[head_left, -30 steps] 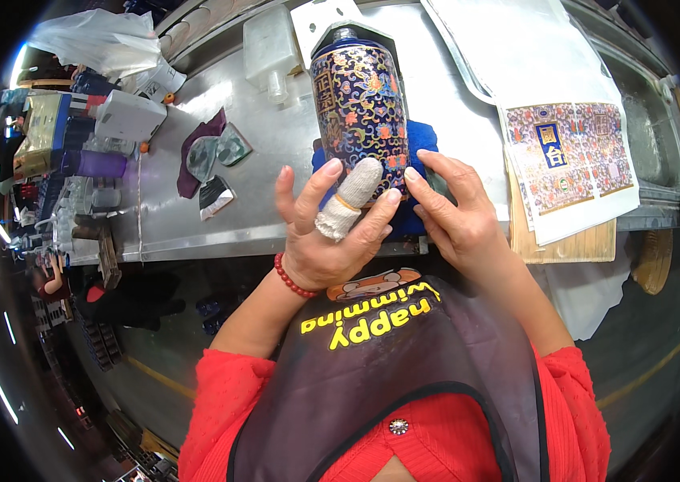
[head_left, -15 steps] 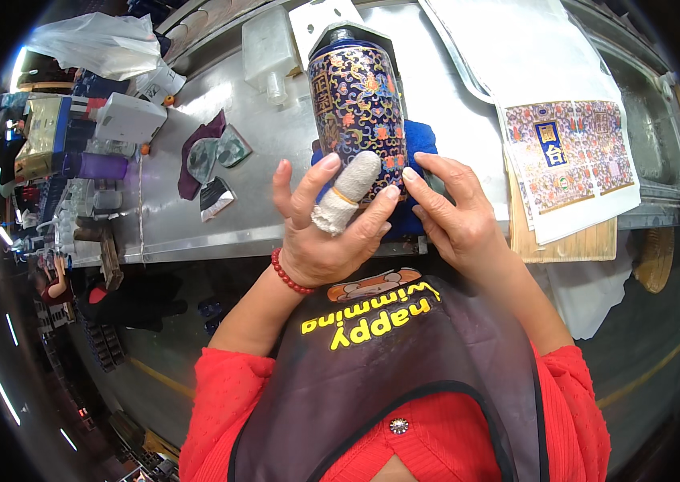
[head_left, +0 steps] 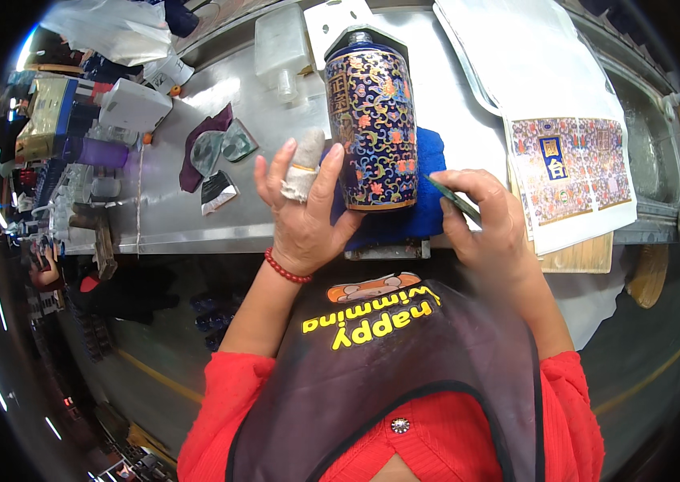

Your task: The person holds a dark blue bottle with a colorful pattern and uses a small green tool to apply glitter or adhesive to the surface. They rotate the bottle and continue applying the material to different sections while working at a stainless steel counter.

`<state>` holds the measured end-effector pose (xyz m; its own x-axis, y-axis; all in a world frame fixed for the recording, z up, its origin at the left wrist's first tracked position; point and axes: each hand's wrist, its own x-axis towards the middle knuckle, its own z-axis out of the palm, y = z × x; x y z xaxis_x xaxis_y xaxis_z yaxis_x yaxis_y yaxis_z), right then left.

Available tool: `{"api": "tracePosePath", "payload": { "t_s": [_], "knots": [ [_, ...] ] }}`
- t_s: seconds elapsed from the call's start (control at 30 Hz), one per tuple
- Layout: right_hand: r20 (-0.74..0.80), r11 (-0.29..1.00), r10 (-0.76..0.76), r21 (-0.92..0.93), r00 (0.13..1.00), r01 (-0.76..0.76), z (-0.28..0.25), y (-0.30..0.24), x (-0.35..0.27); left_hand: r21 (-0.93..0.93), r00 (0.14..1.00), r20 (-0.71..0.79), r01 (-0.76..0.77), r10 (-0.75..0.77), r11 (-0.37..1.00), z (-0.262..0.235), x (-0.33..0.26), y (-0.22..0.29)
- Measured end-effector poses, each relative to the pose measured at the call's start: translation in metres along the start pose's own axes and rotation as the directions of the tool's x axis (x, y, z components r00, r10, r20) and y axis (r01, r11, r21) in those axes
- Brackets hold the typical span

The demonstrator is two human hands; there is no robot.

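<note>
A dark blue bottle (head_left: 378,120) covered in colourful floral patterning lies on a blue cloth (head_left: 431,153), its neck pointing away from me. My left hand (head_left: 308,221) rests at the bottle's lower left side, fingers spread, the index finger and thumb against it. One of its fingers wears a pale cloth finger cover (head_left: 304,165) with a yellow band. Off the bottle's lower right, my right hand (head_left: 491,221) pinches a thin, flat green scraper-like piece (head_left: 456,199) between thumb and fingers, apart from the bottle.
Printed floral sheets (head_left: 569,169) hang over a wooden board (head_left: 581,255) at the right. Dark scraps and greenish pieces (head_left: 207,153) lie on the metal table (head_left: 167,213) at left. A clear plastic container (head_left: 280,44) stands behind. A white box (head_left: 138,104) sits far left.
My left hand has moved left off the bottle's front to its side. My right hand has drawn away to the right, and the green piece now shows in it.
</note>
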<state>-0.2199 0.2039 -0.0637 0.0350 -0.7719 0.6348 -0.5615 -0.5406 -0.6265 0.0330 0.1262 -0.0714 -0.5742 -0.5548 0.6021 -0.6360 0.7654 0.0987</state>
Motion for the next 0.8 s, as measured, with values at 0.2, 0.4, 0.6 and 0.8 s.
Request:
{"api": "tracePosePath", "payload": {
  "t_s": [0.2, 0.4, 0.6, 0.8],
  "knots": [
    [0.263, 0.899, -0.332, -0.203, 0.906, 0.389, -0.008, -0.017, 0.027, 0.153, 0.998, 0.010, -0.067, 0.066, 0.986, -0.017, 0.012, -0.001],
    [0.225, 0.903, -0.344, -0.188, 0.912, 0.387, -0.008, -0.020, 0.039, 0.092, 0.992, -0.093, -0.081, 0.090, 0.992, -0.010, 0.021, 0.005],
    [0.220, 0.917, -0.261, -0.246, 0.940, 0.312, -0.008, -0.027, 0.038, -0.125, 1.000, -0.001, 0.026, -0.027, 0.992, 0.001, 0.015, 0.000],
    [0.325, 0.911, -0.325, -0.143, 0.888, 0.386, -0.011, -0.034, 0.045, -0.225, 0.989, -0.009, 0.145, -0.151, 0.964, 0.012, 0.005, -0.004]
  ]
}}
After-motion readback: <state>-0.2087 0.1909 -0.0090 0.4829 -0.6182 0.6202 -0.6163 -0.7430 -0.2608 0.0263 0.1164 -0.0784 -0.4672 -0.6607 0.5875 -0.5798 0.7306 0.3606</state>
